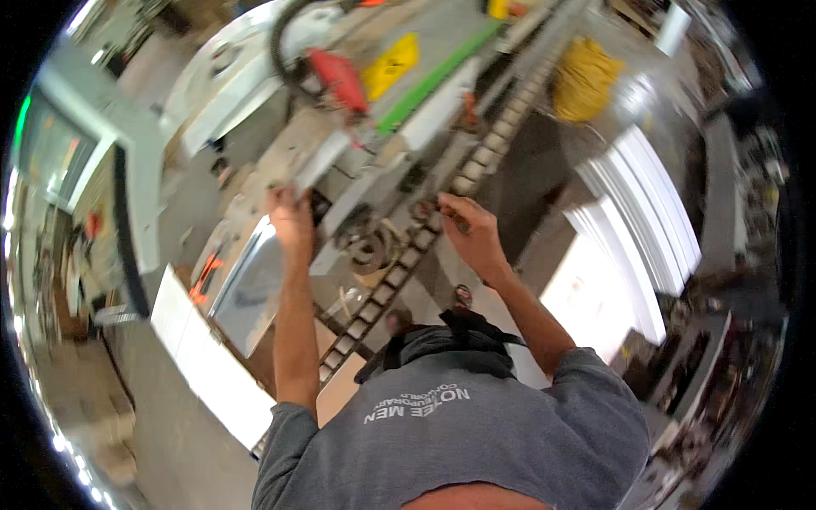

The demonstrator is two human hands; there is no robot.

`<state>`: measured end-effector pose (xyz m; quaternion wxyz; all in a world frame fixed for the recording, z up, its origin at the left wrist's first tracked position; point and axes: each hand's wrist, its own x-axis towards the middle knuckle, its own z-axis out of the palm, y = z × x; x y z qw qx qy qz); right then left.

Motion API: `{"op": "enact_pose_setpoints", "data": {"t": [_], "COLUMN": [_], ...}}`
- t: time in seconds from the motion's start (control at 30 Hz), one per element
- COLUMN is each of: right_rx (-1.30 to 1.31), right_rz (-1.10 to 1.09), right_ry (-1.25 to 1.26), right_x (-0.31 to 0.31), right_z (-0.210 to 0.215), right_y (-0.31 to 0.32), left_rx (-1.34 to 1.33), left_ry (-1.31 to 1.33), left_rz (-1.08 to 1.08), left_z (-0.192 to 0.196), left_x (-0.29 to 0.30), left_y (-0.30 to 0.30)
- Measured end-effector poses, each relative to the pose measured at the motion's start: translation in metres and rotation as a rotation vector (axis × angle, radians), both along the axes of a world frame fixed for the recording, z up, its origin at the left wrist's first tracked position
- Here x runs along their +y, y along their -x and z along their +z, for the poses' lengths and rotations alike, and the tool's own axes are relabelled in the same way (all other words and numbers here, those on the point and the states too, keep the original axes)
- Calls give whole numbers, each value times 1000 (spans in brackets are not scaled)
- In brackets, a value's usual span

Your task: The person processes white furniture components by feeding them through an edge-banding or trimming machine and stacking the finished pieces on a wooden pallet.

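Yellow sign (pixel 390 65) above hands; white panels (pixel 642 212) right.

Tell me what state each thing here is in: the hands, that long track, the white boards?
Left hand: raised, gripping the end of a pale flat strip.
Right hand: closed on a small dark item, too blurred to identify, beside the track.
Roller track: runs diagonally; nothing visibly on its rollers.
White panels: stacked in a pile, to the right.
Yellow cable: coiled in a heap.
Red tool: lying on the machine top.
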<state>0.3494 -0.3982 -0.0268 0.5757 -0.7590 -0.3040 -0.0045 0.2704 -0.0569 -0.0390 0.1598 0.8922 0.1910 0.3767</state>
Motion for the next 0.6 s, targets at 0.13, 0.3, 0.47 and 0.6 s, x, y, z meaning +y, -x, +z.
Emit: {"op": "enact_pose_setpoints", "data": {"t": [0.13, 0.3, 0.47, 0.6], "right_rx": [-117, -336, -110, -117], "right_rz": [-413, -738, -726, -681], "right_ry": [326, 893, 1067, 969], "right_x": [-139, -289, -375, -392], "right_z": [7, 19, -19, -23], "right_y": [-10, -11, -16, -16], "left_rx": [-10, -28, 41, -10], "left_ry": [49, 141, 419, 156], "left_rz": [4, -157, -182, -222], "left_z": [3, 3, 17, 5], "left_x": [-15, -46, -82, -88], "left_y": [-11, -3, 13, 24]}}
